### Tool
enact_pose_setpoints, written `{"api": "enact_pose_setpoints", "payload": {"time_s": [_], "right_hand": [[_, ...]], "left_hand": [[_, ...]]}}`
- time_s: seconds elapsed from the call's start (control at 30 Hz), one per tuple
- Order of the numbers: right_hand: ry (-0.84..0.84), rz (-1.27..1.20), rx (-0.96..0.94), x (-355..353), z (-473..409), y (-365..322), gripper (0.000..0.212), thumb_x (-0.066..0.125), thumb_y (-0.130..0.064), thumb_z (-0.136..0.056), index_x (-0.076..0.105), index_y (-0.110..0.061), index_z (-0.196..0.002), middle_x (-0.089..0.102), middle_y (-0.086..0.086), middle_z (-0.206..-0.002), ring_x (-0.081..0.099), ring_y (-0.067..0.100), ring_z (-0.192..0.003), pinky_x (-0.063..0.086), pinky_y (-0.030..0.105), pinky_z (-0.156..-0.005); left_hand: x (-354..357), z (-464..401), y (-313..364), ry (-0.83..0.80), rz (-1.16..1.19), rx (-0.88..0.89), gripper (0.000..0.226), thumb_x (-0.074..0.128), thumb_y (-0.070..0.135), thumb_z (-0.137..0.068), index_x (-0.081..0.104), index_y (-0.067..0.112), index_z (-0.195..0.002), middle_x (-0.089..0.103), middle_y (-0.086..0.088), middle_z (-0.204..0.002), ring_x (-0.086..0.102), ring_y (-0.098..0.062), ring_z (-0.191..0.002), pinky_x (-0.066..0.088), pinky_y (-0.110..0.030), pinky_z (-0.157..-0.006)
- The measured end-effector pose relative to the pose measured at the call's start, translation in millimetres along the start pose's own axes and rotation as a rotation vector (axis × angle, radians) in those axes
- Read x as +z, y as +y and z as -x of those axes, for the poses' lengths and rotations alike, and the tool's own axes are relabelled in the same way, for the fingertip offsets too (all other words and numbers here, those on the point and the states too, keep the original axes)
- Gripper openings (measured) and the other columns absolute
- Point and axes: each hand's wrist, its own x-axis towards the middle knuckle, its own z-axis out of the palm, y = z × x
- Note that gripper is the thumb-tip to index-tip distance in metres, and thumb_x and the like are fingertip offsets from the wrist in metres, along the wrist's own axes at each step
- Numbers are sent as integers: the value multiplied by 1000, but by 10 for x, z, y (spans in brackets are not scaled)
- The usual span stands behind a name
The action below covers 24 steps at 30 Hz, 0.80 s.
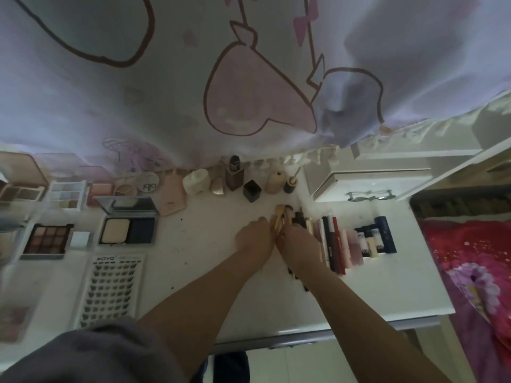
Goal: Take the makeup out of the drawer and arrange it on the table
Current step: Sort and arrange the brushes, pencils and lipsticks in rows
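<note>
On the white table point(193, 244), both hands meet over a bunch of makeup brushes point(282, 215) near the middle. My left hand point(255, 237) and my right hand point(297, 241) each curl their fingers on the brush handles; the bristles stick out beyond the fingers. Right of them lies a row of lipsticks and pens point(336, 241), then small tubes point(373, 240). Bottles point(235, 175) stand along the back. Eyeshadow palettes point(47, 239) and an open powder compact point(128, 228) lie at the left, with a lash card point(110, 291) in front.
A printed curtain point(193, 92) hangs over the table's back edge. A white box with a silver logo point(367, 186) sits at the back right. A red floral blanket point(475, 258) lies beyond the table's right edge. The table's front edge point(331, 334) runs below my forearms.
</note>
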Motion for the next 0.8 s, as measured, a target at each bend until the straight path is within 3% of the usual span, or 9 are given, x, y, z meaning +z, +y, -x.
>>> {"api": "enact_pose_setpoints", "payload": {"time_s": [0.1, 0.23, 0.3, 0.53, 0.67, 0.8], "right_hand": [[-13, 5, -20, -9, 35, -1, 25, 42, -35, -95, 59, -17, -94, 62, 0, -91, 60, 15, -73, 50, 30, -62], [-68, -17, 6, -33, 119, -96, 34, 42, -45, -95, 55, -14, -98, 63, 2, -89, 63, 20, -76, 56, 37, -67], [-71, 8, 22, -53, 129, -147, 35, 42, -46, -95, 54, -14, -98, 64, 3, -88, 64, 20, -75, 55, 35, -65], [-149, 50, 81, -66, 132, -386, 19, 45, -30, -92, 54, -13, -96, 48, -3, -76, 50, 18, -71, 38, 28, -59], [-246, -53, -28, 22, 285, -637, 19, 45, -35, -92, 47, -16, -88, 51, -2, -79, 50, 16, -72, 40, 29, -60], [-385, -230, -74, 299, 502, -1087, 20, 48, -37, -92, 47, -18, -84, 46, -7, -73, 47, 11, -69, 37, 26, -60]], "left_hand": [[-18, 22, -71, -32, -9, -38, 20, 42, 27, -96, 51, 10, -100, 61, -10, -106, 60, -26, -93, 39, -31, -67], [-16, 85, -140, -55, -26, -53, 19, 39, 19, -96, 52, 8, -106, 61, -10, -109, 60, -25, -96, 40, -31, -68], [-52, 97, -164, -61, -39, -37, 20, 39, 17, -95, 53, 8, -106, 61, -10, -109, 60, -25, -96, 41, -30, -69], [-252, 350, -644, -115, -50, -91, 15, 46, 19, -92, 54, 10, -100, 61, -9, -102, 61, -24, -90, 43, -29, -65], [-373, 639, -1304, -29, 70, -191, 14, 51, 28, -89, 52, 15, -91, 59, -4, -91, 59, -22, -83, 47, -30, -68], [-404, 881, -1863, 110, 127, -324, 15, 54, 31, -88, 49, 21, -78, 56, 4, -76, 54, -14, -67, 45, -28, -59]]}}
